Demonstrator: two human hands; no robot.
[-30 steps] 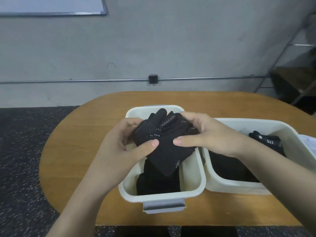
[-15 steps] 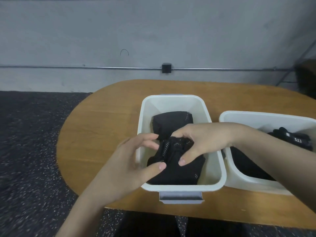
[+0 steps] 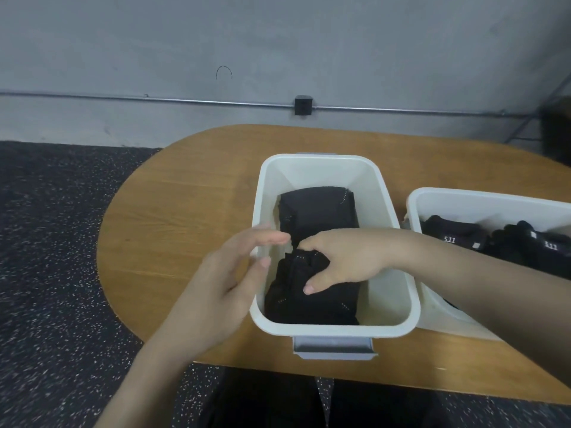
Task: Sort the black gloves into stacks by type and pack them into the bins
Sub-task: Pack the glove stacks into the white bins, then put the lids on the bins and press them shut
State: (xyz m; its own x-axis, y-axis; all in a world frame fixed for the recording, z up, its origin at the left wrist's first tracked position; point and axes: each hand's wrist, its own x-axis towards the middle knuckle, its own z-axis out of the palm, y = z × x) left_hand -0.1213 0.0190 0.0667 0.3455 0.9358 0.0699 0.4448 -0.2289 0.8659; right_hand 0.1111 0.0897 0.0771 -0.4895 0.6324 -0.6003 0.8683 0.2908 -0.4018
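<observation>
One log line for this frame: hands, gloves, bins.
right hand: pressing dotted gloves into left bin | left hand: open at rim | right bin: logo gloves

Bare forearms, no sleeves; dark trousers below.

— Where is there room to reach in?
— The left bin is open on top; its far end, above the rear glove stack, is free.
— And what blocks?
— The right hand covers the near stack; the right bin stands just beside. The desk lies bare leftward.
</observation>
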